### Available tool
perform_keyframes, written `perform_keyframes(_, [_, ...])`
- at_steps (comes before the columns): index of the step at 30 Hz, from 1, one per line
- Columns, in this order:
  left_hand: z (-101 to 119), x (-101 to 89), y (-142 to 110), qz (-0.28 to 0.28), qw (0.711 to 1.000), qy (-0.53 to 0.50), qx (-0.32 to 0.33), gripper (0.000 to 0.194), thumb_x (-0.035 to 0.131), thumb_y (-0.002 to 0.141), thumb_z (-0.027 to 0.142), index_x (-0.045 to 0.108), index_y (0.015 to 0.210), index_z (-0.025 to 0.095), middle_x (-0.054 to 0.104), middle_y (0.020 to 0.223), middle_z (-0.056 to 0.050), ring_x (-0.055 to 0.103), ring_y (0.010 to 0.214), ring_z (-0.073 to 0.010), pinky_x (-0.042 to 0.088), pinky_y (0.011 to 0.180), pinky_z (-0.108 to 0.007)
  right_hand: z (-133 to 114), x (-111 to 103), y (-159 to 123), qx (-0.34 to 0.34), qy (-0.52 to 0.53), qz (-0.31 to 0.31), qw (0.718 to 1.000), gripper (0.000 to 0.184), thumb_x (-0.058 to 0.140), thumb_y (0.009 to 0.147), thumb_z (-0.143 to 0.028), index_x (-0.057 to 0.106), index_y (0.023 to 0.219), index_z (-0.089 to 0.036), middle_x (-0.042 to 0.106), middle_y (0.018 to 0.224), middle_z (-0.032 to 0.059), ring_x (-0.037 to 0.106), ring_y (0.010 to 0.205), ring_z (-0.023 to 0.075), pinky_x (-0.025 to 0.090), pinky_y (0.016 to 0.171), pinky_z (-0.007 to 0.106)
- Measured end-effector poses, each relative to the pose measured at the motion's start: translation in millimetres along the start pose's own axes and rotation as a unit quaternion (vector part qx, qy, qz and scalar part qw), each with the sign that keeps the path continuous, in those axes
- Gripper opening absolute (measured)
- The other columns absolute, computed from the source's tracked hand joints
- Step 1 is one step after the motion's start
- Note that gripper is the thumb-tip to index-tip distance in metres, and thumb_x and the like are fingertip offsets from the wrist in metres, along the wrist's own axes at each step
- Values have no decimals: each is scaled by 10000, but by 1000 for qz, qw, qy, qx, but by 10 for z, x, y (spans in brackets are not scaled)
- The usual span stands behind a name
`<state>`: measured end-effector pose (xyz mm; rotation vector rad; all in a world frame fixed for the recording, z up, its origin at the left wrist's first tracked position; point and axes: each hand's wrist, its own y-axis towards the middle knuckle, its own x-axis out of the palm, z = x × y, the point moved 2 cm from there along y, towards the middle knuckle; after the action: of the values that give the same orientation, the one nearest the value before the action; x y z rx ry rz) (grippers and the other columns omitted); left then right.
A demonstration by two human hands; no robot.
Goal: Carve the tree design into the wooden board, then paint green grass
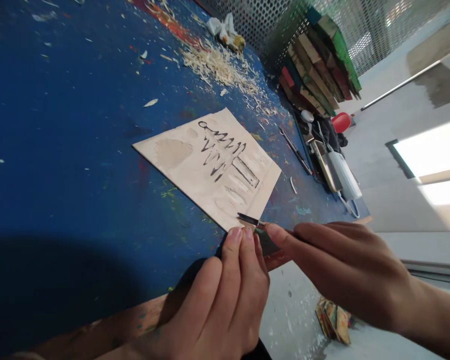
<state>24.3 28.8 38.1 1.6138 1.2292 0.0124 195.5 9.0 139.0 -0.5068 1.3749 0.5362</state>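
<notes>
1. Pale board (206,185) is being carried on the worktop (78,125), seemingly light and stiff, best being edge-held.
2. Its near corner is being touched by fingers of the left hand (228,300), their grip being unclear.
3. The carving tool (249,219) is being grasped behind its tip by the right hand (345,265).

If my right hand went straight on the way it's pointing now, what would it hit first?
The tool in your right hand would likely meet the pale board first; whether its tip already touches is hard to tell.
</notes>
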Motion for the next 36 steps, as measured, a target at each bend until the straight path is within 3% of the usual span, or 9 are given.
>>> perform_keyframes(4, [209,16,-6,-4,988,-15,-155,320,611,879,372,659,1103,149,657,1160,-62,616,1079,-212,493,754,-263,-26,21,-11,-1,7,8,1000,350,403,949,-139,476,1288,-91,695,843,75,648,661,159,510,537,285])
perform_keyframes(6, [275,27,-2,0,985,-26,-171,326,621,873,364,658,1102,136,654,1167,-70,611,1085,-218,490,774,-275,-43,27,-16,4,2,24,1000,344,416,952,-151,488,1285,-105,695,837,70,646,654,156,509,544,282])
perform_keyframes(9, [279,44,-2,14,987,-21,-161,318,624,870,331,656,1103,117,654,1164,-90,614,1072,-225,475,781,-292,-43,51,-14,54,22,15,998,329,462,946,-148,499,1273,-158,691,843,36,637,648,122,481,514,241])
perform_keyframes(12, [234,62,-8,37,990,-18,-138,324,596,885,323,658,1097,85,660,1142,-121,624,1042,-239,457,777,-310,-66,51,-1,11,1,30,999,321,418,959,-143,503,1262,-81,685,830,61,628,645,131,475,520,257])
perform_keyframes(16, [192,84,-11,56,991,-17,-117,308,585,888,300,665,1084,77,680,1103,-123,636,999,-236,444,764,-316,-55,35,24,38,3,42,998,279,481,936,-122,570,1201,-123,636,733,-9,537,527,70,406,462,204])
perform_keyframes(24, [177,79,4,54,992,-10,-110,299,590,886,286,664,1091,80,685,1100,-125,640,991,-234,443,766,-324,-42,-4,69,18,0,39,999,246,452,952,-147,591,1153,-118,607,689,-4,501,520,90,396,475,231])
perform_keyframes(28, [173,81,1,52,993,-12,-102,283,569,892,245,658,1100,75,685,1098,-130,642,989,-234,441,765,-325,-31,-17,90,40,13,29,999,219,469,956,-173,608,1124,-160,553,635,-36,471,495,79,380,460,222])
perform_keyframes(31, [137,70,1,52,995,-7,-89,284,547,906,253,659,1099,77,689,1094,-120,648,976,-222,442,744,-317,-51,-30,118,-14,-24,37,999,262,431,964,-162,593,1150,-73,586,663,2,509,521,106,388,457,259])
perform_keyframes(36, [59,21,22,19,999,0,-46,293,602,876,288,662,1093,100,715,1034,-64,664,948,-185,466,692,-267,-17,-31,139,45,30,22,998,238,486,960,-217,615,1153,-165,527,628,-44,452,478,61,342,422,210])
